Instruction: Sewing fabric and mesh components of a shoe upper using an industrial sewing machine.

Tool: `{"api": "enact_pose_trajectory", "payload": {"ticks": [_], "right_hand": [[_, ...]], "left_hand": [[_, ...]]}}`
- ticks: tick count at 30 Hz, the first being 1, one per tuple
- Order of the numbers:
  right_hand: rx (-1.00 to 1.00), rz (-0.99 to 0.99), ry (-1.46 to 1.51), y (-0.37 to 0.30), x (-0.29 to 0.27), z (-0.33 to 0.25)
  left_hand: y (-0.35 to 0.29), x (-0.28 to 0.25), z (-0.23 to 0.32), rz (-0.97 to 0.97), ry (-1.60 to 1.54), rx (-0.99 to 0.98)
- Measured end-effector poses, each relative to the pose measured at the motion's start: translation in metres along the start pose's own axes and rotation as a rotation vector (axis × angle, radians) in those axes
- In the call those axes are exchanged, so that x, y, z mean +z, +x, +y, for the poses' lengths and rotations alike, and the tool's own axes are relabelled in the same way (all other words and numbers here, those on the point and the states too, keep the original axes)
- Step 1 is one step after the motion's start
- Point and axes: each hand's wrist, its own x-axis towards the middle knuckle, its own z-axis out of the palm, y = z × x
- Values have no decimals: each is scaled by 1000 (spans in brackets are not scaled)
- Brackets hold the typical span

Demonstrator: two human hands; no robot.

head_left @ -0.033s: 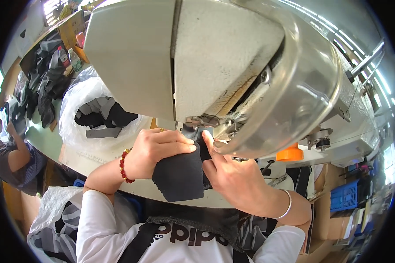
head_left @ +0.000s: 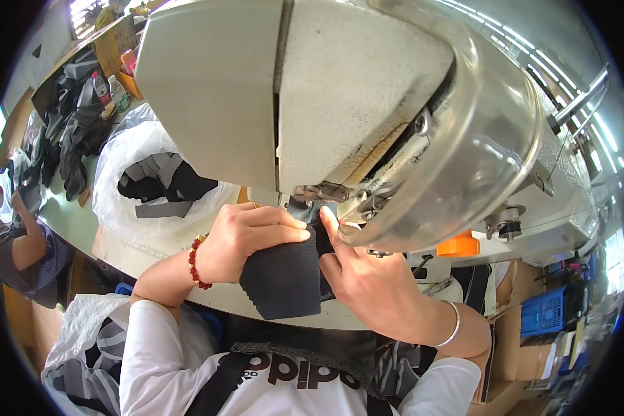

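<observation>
A dark grey fabric piece (head_left: 283, 281) hangs over the front of the worktable, its upper end under the head of a sewing machine (head_left: 357, 83). My left hand (head_left: 239, 239) has its fingers closed on the left upper edge of the fabric, thumb on top. On the other side, my right hand (head_left: 378, 284) grips the fabric's right edge, with the index finger reaching up close to the presser foot (head_left: 308, 205). The machine's head hides the needle, and a darker layer shows between my hands.
Left of the machine, a white plastic bag (head_left: 111, 187) holds grey and black fabric pieces (head_left: 163, 182). Dark cloth (head_left: 83, 139) and bottles (head_left: 118, 93) lie farther left, where another person's arm (head_left: 31, 236) shows. A blue crate (head_left: 543, 312) stands at right.
</observation>
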Motion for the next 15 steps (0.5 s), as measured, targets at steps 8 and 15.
{"api": "enact_pose_trajectory", "payload": {"ticks": [8, 15], "right_hand": [[-58, -8, -117, 2, 2, 7], [-21, -82, 19, 0, -4, 22]], "left_hand": [[-7, 10, -17, 0, 42, 34], [-8, 18, -30, 35, 182, 124]]}}
